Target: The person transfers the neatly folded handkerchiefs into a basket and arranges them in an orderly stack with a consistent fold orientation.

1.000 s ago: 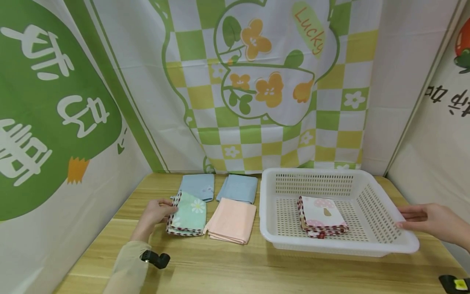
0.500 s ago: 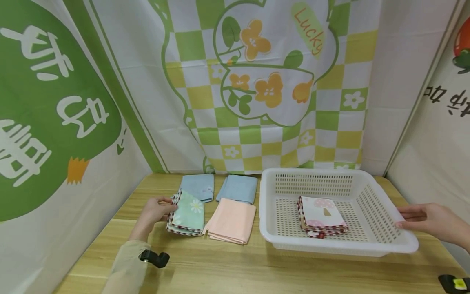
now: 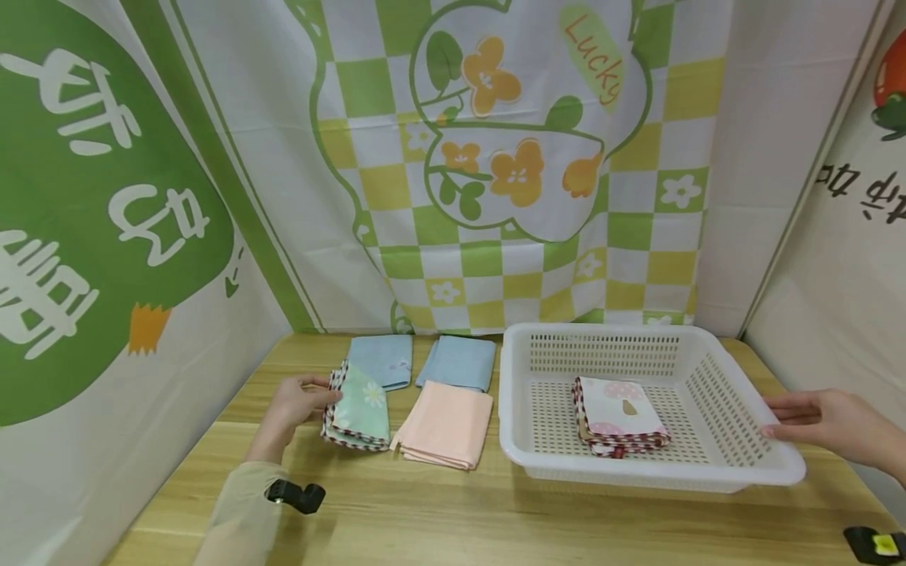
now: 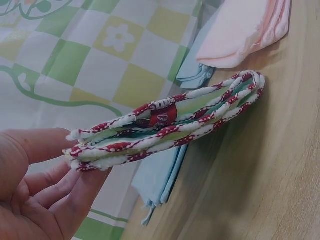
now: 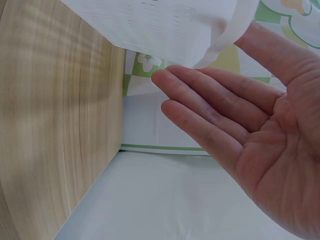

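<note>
My left hand pinches the left edge of a folded mint-green handkerchief with daisies and red-white trim. It is tilted, left edge raised; the left wrist view shows its stacked trimmed edges and a small red tag. To its right lies a folded pink cloth, with two folded blue cloths behind. My right hand holds the right rim of a white plastic basket, thumb over the rim, other fingers fairly straight outside and below it. A folded white handkerchief with pink mushrooms lies inside the basket.
Everything stands on a wooden table. A green-and-yellow checked cloth backdrop hangs along the rear edge. Printed fabric walls close in the left and right sides.
The green handkerchief has tilted further and shifted slightly left with my left hand, baring a little more table beside the pink cloth. My right hand stays at the basket rim.
</note>
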Tool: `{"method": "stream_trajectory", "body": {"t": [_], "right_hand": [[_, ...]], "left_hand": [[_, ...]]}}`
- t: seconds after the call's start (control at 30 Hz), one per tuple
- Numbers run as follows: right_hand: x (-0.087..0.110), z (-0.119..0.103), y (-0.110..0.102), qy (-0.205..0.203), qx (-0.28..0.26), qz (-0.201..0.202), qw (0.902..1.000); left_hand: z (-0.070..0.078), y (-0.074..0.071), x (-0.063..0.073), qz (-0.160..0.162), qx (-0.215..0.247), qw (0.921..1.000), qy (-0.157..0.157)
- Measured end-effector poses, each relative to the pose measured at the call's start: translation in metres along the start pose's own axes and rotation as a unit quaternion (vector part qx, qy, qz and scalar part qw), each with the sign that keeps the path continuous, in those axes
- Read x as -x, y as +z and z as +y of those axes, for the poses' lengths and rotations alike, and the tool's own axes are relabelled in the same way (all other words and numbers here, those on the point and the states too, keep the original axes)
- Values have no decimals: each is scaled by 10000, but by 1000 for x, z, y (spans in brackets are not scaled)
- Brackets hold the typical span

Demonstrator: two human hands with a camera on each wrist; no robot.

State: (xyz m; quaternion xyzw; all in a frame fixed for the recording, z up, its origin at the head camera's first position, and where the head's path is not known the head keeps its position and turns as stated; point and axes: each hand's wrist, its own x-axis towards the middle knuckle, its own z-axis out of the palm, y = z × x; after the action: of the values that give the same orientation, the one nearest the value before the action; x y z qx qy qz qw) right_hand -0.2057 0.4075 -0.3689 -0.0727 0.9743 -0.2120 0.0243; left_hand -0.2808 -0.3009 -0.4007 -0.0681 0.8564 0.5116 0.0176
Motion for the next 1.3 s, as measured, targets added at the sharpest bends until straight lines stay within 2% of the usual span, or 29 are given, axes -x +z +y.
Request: {"method": "stream_trajectory", "body": {"t": [0.93, 1.3], "right_hand": [[2, 0, -1, 43, 8, -9, 10000], [0, 0, 0, 42, 95, 49, 9999]], "left_hand": [[19, -8, 12, 203, 257, 9988, 354], [26, -7, 15, 184, 349, 9986, 340]]}}
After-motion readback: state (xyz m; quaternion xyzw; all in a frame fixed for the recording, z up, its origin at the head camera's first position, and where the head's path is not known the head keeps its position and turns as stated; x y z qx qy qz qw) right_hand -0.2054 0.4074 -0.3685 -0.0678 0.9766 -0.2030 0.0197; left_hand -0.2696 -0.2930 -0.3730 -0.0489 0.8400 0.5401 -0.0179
